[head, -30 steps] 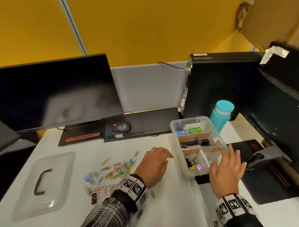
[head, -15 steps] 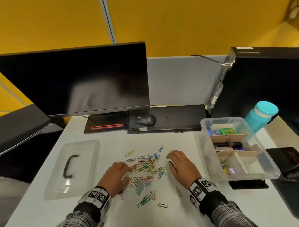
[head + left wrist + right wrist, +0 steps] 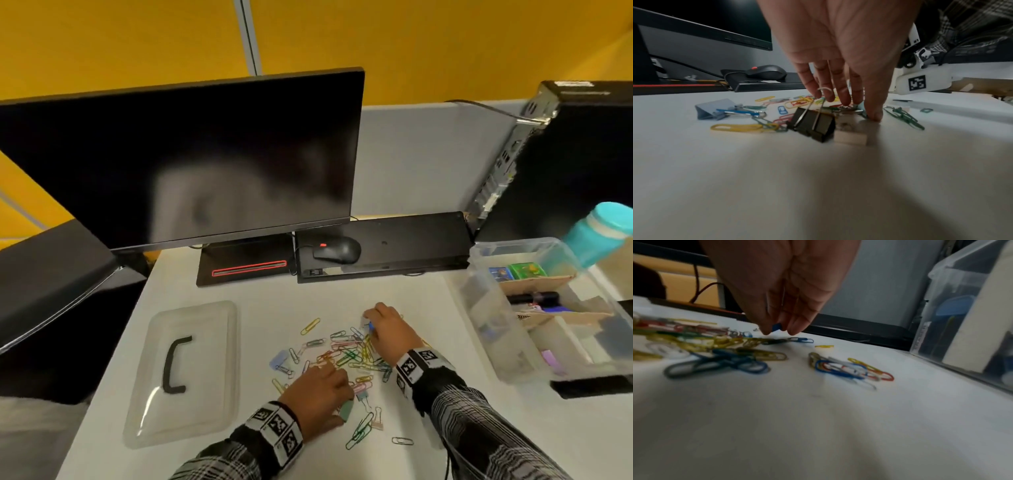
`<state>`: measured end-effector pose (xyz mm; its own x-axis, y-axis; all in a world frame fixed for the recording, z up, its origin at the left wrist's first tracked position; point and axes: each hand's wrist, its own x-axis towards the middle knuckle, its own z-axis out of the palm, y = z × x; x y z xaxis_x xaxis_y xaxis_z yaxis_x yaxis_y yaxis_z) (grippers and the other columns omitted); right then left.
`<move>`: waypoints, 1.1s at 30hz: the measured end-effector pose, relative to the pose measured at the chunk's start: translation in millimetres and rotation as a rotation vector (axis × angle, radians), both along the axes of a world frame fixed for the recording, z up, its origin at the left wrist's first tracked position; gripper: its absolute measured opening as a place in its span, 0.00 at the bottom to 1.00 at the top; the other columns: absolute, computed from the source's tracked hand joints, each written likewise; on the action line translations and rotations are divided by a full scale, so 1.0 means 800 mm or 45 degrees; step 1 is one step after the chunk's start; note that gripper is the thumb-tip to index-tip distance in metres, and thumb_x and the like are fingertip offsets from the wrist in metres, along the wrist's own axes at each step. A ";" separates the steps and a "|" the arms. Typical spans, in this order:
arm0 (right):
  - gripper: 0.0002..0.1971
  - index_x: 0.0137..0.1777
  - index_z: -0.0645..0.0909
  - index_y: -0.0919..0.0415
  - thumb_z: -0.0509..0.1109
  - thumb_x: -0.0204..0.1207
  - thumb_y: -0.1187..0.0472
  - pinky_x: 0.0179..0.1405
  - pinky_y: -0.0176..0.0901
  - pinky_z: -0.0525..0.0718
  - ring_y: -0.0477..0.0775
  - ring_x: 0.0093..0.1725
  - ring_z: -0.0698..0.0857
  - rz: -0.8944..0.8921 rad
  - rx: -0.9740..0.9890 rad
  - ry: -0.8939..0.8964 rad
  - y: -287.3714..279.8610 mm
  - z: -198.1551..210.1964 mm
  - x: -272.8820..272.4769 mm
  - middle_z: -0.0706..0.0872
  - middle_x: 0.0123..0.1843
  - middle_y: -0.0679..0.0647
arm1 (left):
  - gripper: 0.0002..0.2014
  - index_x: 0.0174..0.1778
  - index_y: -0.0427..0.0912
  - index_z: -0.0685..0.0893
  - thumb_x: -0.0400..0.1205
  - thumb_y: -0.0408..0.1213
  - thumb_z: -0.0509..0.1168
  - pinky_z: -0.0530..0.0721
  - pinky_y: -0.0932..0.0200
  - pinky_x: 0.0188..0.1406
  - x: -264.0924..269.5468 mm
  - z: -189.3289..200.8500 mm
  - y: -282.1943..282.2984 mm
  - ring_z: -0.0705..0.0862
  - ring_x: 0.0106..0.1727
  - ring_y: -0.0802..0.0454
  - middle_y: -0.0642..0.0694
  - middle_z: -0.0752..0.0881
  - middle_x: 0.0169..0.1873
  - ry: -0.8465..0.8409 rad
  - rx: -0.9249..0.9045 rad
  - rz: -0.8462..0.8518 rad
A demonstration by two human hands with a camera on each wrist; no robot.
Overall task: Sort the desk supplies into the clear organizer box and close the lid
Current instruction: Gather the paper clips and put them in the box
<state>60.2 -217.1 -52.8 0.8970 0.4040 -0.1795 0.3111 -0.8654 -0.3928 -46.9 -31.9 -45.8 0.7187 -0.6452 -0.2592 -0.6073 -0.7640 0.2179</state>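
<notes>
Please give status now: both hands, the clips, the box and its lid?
Right hand pinches small blue clip. Left hand open, fingers down on clip pile. Organizer box open; lid lies apart. Nothing blocks.

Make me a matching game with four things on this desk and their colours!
Things:
1. water bottle
2. mouse
3. lid handle
4. wall

Colours:
A. yellow
B. black, curved like a C
C. teal
D. black with a red dot

Pairs: 1-C, 2-D, 3-B, 4-A
</notes>
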 end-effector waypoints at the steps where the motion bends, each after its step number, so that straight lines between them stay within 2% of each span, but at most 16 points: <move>1: 0.20 0.71 0.73 0.59 0.62 0.79 0.66 0.63 0.42 0.75 0.55 0.64 0.75 -0.102 0.112 0.018 0.000 0.001 -0.003 0.73 0.66 0.56 | 0.20 0.64 0.46 0.76 0.77 0.47 0.66 0.76 0.46 0.58 0.001 0.000 0.002 0.73 0.61 0.45 0.45 0.77 0.60 0.001 -0.040 0.006; 4: 0.15 0.63 0.80 0.59 0.65 0.78 0.67 0.53 0.38 0.79 0.52 0.48 0.80 -0.450 0.583 0.064 -0.009 0.008 -0.016 0.77 0.55 0.56 | 0.18 0.64 0.49 0.75 0.79 0.49 0.64 0.75 0.55 0.60 0.008 0.011 0.014 0.74 0.60 0.53 0.50 0.78 0.60 0.090 -0.342 0.215; 6: 0.09 0.50 0.83 0.63 0.61 0.78 0.69 0.44 0.39 0.80 0.53 0.39 0.82 -0.642 0.949 0.293 -0.019 0.017 -0.024 0.80 0.47 0.57 | 0.16 0.61 0.53 0.75 0.78 0.49 0.67 0.77 0.64 0.56 0.016 0.025 0.027 0.77 0.57 0.61 0.56 0.80 0.57 0.239 -0.596 0.466; 7: 0.08 0.43 0.81 0.66 0.60 0.76 0.71 0.38 0.39 0.80 0.54 0.35 0.81 -0.731 1.168 0.465 -0.022 0.021 -0.029 0.81 0.42 0.60 | 0.16 0.59 0.55 0.75 0.77 0.48 0.69 0.78 0.68 0.53 0.021 0.030 0.035 0.78 0.55 0.66 0.58 0.81 0.55 0.301 -0.687 0.581; 9: 0.03 0.35 0.75 0.68 0.61 0.62 0.71 0.29 0.40 0.78 0.55 0.29 0.79 -0.894 1.573 0.771 -0.027 0.029 -0.039 0.78 0.32 0.62 | 0.16 0.55 0.56 0.74 0.75 0.45 0.71 0.79 0.70 0.49 0.029 0.037 0.051 0.82 0.51 0.66 0.59 0.83 0.51 0.357 -0.828 0.734; 11: 0.04 0.31 0.72 0.68 0.60 0.55 0.68 0.27 0.42 0.75 0.55 0.26 0.76 -0.946 1.708 0.855 -0.028 0.035 -0.055 0.75 0.28 0.61 | 0.16 0.55 0.55 0.74 0.75 0.41 0.72 0.80 0.70 0.46 0.035 0.041 0.067 0.84 0.48 0.63 0.56 0.82 0.50 0.378 -0.900 0.816; 13: 0.07 0.28 0.72 0.66 0.64 0.63 0.63 0.28 0.43 0.72 0.53 0.24 0.72 -0.839 1.507 0.774 -0.031 0.033 -0.071 0.73 0.23 0.58 | 0.17 0.57 0.54 0.73 0.77 0.36 0.69 0.81 0.70 0.40 0.037 0.042 0.081 0.83 0.44 0.59 0.53 0.79 0.50 0.398 -0.902 0.856; 15: 0.12 0.30 0.74 0.59 0.66 0.75 0.61 0.30 0.40 0.72 0.48 0.25 0.72 -0.539 1.032 0.607 -0.036 0.027 -0.088 0.75 0.24 0.50 | 0.14 0.57 0.53 0.73 0.80 0.33 0.64 0.81 0.70 0.37 0.032 0.038 0.092 0.80 0.41 0.58 0.52 0.76 0.47 0.380 -0.852 0.829; 16: 0.10 0.34 0.75 0.54 0.68 0.76 0.60 0.31 0.36 0.72 0.45 0.27 0.72 -0.385 0.815 0.548 -0.038 0.022 -0.095 0.75 0.26 0.46 | 0.11 0.55 0.54 0.73 0.80 0.34 0.61 0.82 0.67 0.37 0.028 0.036 0.097 0.79 0.39 0.56 0.52 0.75 0.46 0.352 -0.815 0.792; 18: 0.06 0.42 0.76 0.47 0.71 0.73 0.56 0.32 0.33 0.72 0.41 0.28 0.72 -0.125 0.507 0.524 -0.042 0.013 -0.110 0.74 0.28 0.44 | 0.07 0.48 0.57 0.75 0.78 0.39 0.57 0.83 0.55 0.43 0.017 0.031 0.099 0.78 0.39 0.53 0.53 0.74 0.45 0.343 -0.736 0.706; 19: 0.07 0.45 0.75 0.43 0.71 0.72 0.54 0.32 0.33 0.73 0.40 0.29 0.72 -0.013 0.373 0.523 -0.044 0.010 -0.117 0.75 0.29 0.44 | 0.06 0.46 0.56 0.75 0.77 0.42 0.56 0.82 0.52 0.45 0.011 0.029 0.098 0.78 0.39 0.54 0.54 0.74 0.45 0.357 -0.698 0.667; 21: 0.11 0.49 0.72 0.39 0.71 0.70 0.51 0.33 0.33 0.73 0.40 0.31 0.74 0.094 0.156 0.513 -0.045 0.011 -0.128 0.76 0.32 0.42 | 0.09 0.47 0.54 0.76 0.74 0.50 0.56 0.81 0.56 0.49 0.000 0.024 0.093 0.77 0.42 0.59 0.56 0.73 0.46 0.379 -0.627 0.586; 24: 0.15 0.55 0.72 0.40 0.71 0.70 0.48 0.41 0.37 0.75 0.43 0.39 0.75 0.108 0.080 0.490 -0.045 0.016 -0.137 0.73 0.39 0.38 | 0.17 0.53 0.55 0.76 0.73 0.59 0.63 0.79 0.64 0.51 -0.009 0.013 0.087 0.76 0.49 0.61 0.57 0.72 0.50 0.333 -0.485 0.455; 27: 0.14 0.57 0.71 0.42 0.68 0.73 0.45 0.48 0.41 0.77 0.46 0.43 0.77 0.106 0.040 0.470 -0.043 0.017 -0.142 0.74 0.45 0.41 | 0.19 0.58 0.53 0.77 0.75 0.57 0.67 0.74 0.70 0.48 -0.015 0.004 0.086 0.74 0.47 0.62 0.57 0.70 0.51 0.260 -0.363 0.386; 30: 0.10 0.55 0.73 0.44 0.64 0.77 0.45 0.44 0.40 0.75 0.47 0.44 0.79 0.141 0.004 0.381 -0.042 0.013 -0.145 0.74 0.48 0.42 | 0.17 0.57 0.53 0.77 0.77 0.56 0.66 0.73 0.72 0.45 -0.019 0.001 0.087 0.74 0.45 0.62 0.57 0.70 0.51 0.211 -0.351 0.383; 33: 0.07 0.53 0.73 0.44 0.61 0.76 0.51 0.43 0.40 0.77 0.48 0.44 0.81 0.106 0.035 0.336 -0.043 0.012 -0.150 0.76 0.47 0.43 | 0.17 0.59 0.53 0.77 0.77 0.56 0.65 0.75 0.70 0.49 -0.021 -0.003 0.089 0.75 0.47 0.62 0.57 0.70 0.51 0.199 -0.354 0.409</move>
<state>-59.5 -251.4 -43.3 0.7840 0.4823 -0.3909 0.2645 -0.8291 -0.4925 -63.8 39.4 -47.9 0.8600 -0.4560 -0.2289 -0.2921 -0.8079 0.5118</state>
